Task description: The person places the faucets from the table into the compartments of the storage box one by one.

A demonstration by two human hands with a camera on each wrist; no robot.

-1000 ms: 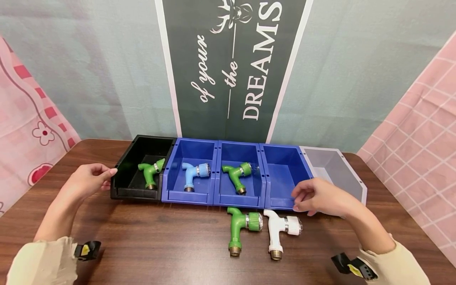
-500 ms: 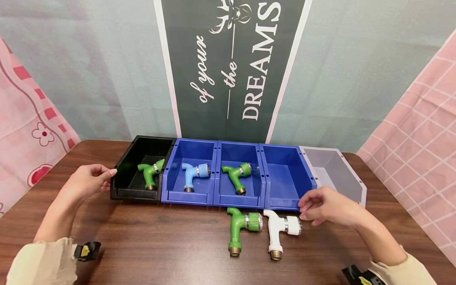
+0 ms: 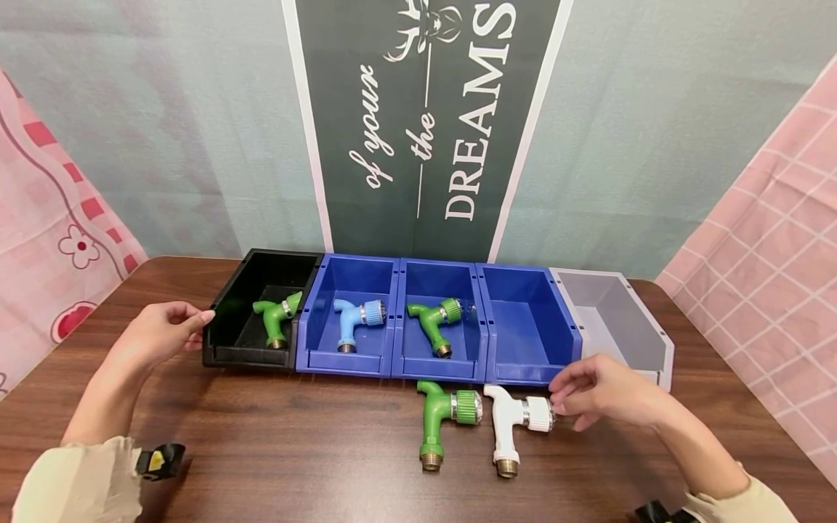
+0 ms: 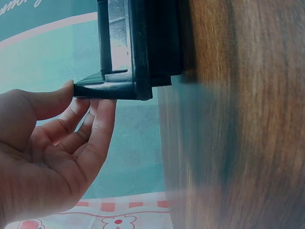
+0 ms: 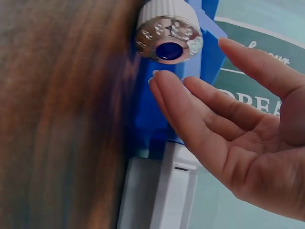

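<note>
Moved since the earlier frames: right hand [image 3: 608,392], come down from the front edge of the right-hand blue bin [image 3: 532,374] to the knob end of the white tap [image 3: 503,423]; left hand [image 3: 157,334] shows no shift

White tap, one: lower right of centre in the frame, lying on the brown table [image 3: 294,450] just in front of the right-hand blue bin; long axis of its body nearly up and down the frame, spout at top, brass end [image 3: 506,468] at bottom; ribbed knob [image 3: 539,415] jutting to the right

Chief relation: white tap lies to the left of the right hand, knob pointing at the fingers, body beyond it; right hand far the nearer, left hand well apart at the left of the frame

Right hand: unclenched, grasping nothing; in the right wrist view the fingertips [image 5: 164,78] are just beside the knob's silver face, contact cannot be told

Left hand: pinching the black bin [image 3: 247,354] by its left rim, thumb at the edge, fingers against the outer wall

Also present: green tap on the table [image 3: 431,425], just left of the white tap, set much the same way; small green tap [image 3: 271,322] in the black bin; blue tap [image 3: 349,319] in the left-hand blue bin [image 3: 346,361]; another green tap [image 3: 432,327] in the middle blue bin [image 3: 437,369]; grey bin [image 3: 633,312] at the right end of the row
</note>
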